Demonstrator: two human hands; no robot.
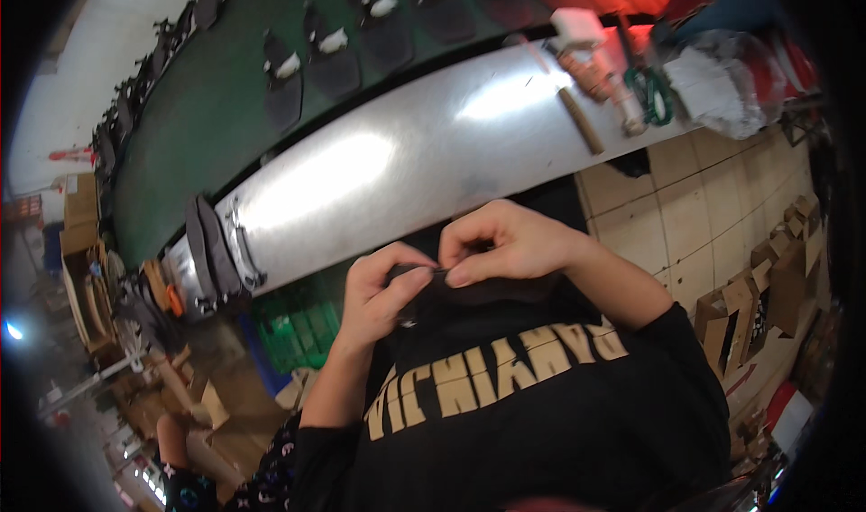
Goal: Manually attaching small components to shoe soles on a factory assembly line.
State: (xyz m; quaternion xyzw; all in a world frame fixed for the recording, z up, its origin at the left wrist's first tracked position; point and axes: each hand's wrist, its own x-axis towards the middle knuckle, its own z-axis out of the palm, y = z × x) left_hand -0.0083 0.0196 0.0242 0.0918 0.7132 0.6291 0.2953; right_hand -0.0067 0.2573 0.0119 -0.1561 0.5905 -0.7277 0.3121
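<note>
My left hand and my right hand meet in front of my black shirt, near the front edge of a metal worktable. The fingertips of both are pinched together on a small dark piece. It blends into the shirt behind it, so its kind and full shape cannot be made out. A small shiny spot shows just below my left fingers.
Beyond the worktable, a green conveyor belt carries several dark sandal-shaped pieces with white wads. Green-handled scissors, a wooden-handled tool and a clear plastic bag lie at right. Dark sole-shaped pieces rest at left.
</note>
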